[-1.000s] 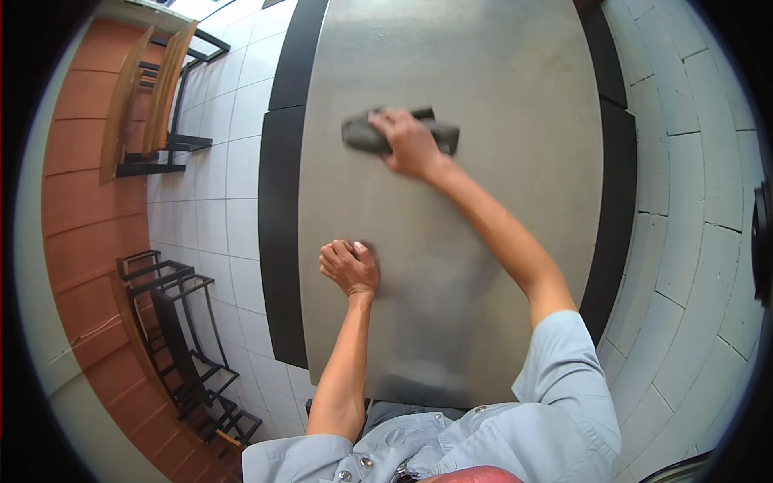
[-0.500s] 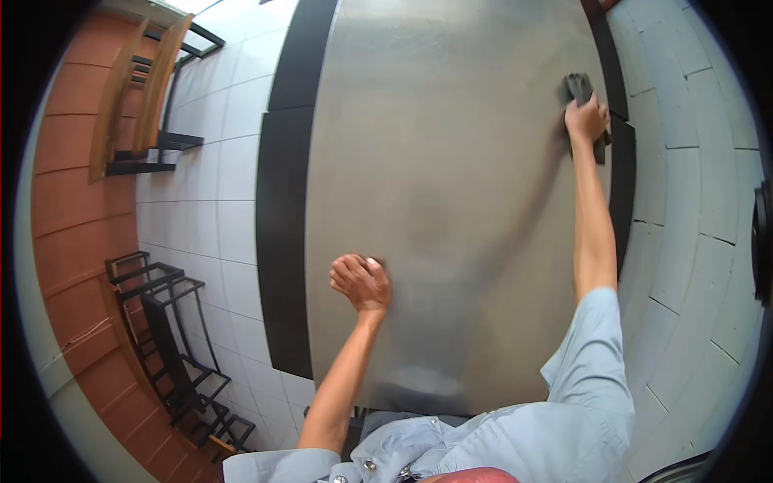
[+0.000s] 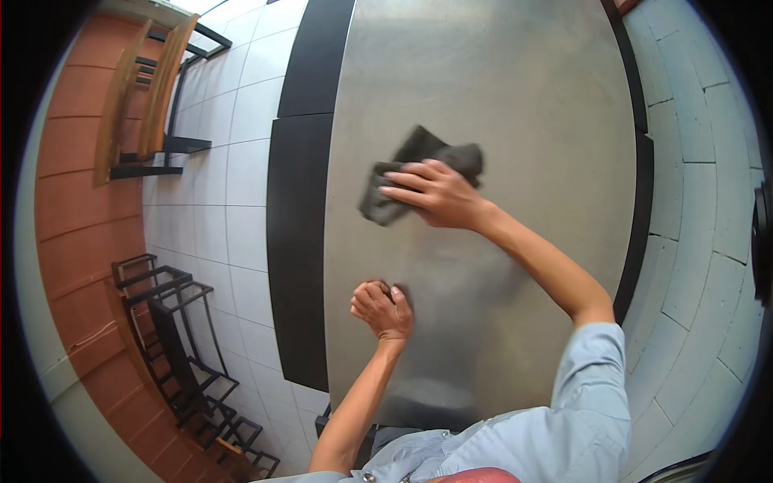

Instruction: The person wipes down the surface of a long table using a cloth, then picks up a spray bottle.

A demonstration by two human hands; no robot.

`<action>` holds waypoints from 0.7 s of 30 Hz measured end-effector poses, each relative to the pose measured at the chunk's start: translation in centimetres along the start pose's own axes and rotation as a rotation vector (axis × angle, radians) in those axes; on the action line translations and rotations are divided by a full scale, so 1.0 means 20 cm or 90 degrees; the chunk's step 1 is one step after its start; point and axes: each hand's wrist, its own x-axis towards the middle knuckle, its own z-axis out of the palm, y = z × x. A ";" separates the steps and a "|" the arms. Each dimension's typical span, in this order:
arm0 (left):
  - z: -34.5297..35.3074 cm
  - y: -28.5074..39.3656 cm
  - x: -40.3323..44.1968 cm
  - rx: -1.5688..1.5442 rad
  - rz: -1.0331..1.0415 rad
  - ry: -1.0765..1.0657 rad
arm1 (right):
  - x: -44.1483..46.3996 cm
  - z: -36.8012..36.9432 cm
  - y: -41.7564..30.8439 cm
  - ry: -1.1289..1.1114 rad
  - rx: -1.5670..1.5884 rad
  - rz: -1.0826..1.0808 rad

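Observation:
A dark grey-green cloth (image 3: pixel 427 153), bunched and slightly blurred, lies on the metal tabletop (image 3: pixel 499 97) left of its middle. Over it my right hand (image 3: pixel 439 193) presses down, fingers stretched to the left across the fabric and holding it. Nearer to me, my left hand (image 3: pixel 382 310) rests on the table as a loose fist, its fingers curled under; I see nothing in it. The cloth and my left hand are apart.
Black panels (image 3: pixel 299 241) run along the table's left side, and a dark edge (image 3: pixel 636 217) borders the right. Beyond are a white tiled floor (image 3: pixel 213 169), a wooden bench (image 3: pixel 153 88), dark metal frames (image 3: pixel 177 314) and a pale block wall (image 3: pixel 684 177).
My right hand has swept the cloth from the far right edge to the left and nearer to me. My left hand stays in its fist at about the same place, and the view has shifted slightly.

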 end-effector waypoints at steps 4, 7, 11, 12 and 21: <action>0.01 -0.01 -0.03 -0.030 0.001 -0.015 | -0.38 -0.44 0.49 0.046 -0.197 0.153; 0.00 -0.02 -0.01 -0.030 0.003 -0.020 | -0.46 -0.50 1.23 0.135 -0.407 0.496; -0.01 0.00 -0.01 -0.019 0.009 -0.015 | 0.16 -0.50 1.80 0.140 -0.372 0.991; -0.01 0.01 -0.01 -0.012 0.011 -0.016 | 0.32 -0.41 1.83 0.111 -0.381 0.910; 0.01 -0.04 -0.03 -0.001 0.016 -0.036 | 0.63 -0.06 0.97 -0.127 0.210 0.096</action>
